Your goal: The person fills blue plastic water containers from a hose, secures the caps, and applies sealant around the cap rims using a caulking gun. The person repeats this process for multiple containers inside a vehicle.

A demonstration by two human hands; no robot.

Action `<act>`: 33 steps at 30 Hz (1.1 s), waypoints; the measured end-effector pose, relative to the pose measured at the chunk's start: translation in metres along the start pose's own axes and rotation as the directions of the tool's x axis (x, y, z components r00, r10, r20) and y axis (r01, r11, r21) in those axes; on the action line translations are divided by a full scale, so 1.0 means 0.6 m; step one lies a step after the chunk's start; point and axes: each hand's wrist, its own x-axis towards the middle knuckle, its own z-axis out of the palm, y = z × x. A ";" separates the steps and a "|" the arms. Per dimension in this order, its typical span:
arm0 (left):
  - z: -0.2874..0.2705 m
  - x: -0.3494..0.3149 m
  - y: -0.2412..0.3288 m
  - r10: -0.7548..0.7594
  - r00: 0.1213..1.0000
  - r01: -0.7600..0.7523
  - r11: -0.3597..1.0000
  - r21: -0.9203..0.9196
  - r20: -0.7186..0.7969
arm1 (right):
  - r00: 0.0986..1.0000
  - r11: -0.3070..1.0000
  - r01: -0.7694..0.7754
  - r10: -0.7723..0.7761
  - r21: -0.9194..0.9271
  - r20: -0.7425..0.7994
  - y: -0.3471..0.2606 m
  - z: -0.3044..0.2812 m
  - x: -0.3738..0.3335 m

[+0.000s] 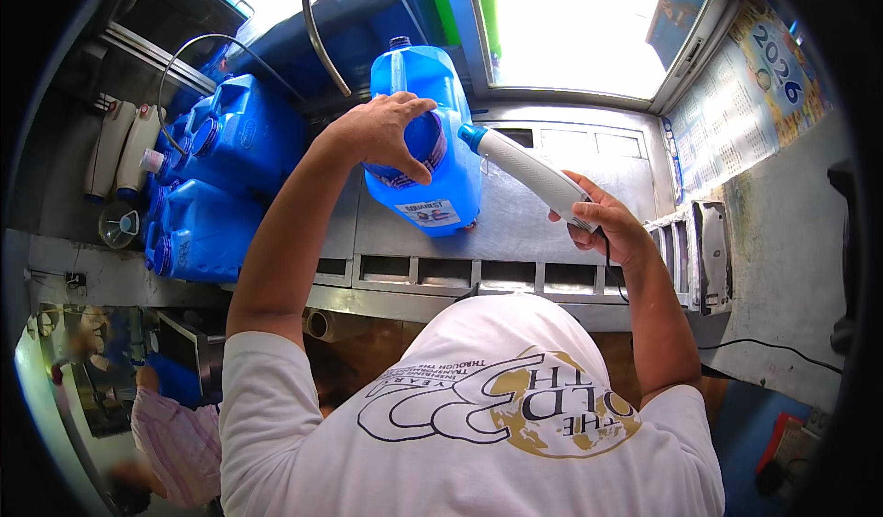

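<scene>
A translucent blue water jug (441, 200) stands upright on the metal counter in front of me. It has a large round dark-blue cap (425, 140) on its near side, a small cap on top and a label low down. My left hand (379, 132) curves around the large cap, thumb and fingers on its rim. My right hand (602, 218) is closed around the handle of a white corded heat gun (524, 166). The gun's blue nozzle end points left at the jug, close by the large cap; whether they touch I cannot tell.
More blue jugs (207, 232) crowd the left, beside white handheld tools (110, 149) and a clear bottle (118, 227). A bent metal pipe (322, 39) hangs over the slotted metal counter (395, 232). A bright window opens behind; a calendar (745, 94) hangs on the right. Another person's pink-striped clothing (175, 443) shows lower left.
</scene>
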 end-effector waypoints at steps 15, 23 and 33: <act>-0.005 -0.007 0.007 0.008 0.999 -0.007 1.000 0.030 -0.039 | 0.999 0.999 0.022 -0.020 -0.039 0.048 -0.014 -0.010 0.017; 0.004 -0.006 0.003 0.036 0.996 -0.031 0.998 0.058 -0.084 | 0.998 0.997 0.041 -0.038 -0.064 0.045 -0.016 -0.008 0.019; 0.022 -0.008 -0.009 0.050 0.987 -0.053 0.998 -0.020 -0.153 | 0.998 0.998 0.032 -0.029 -0.049 0.054 -0.023 -0.011 0.016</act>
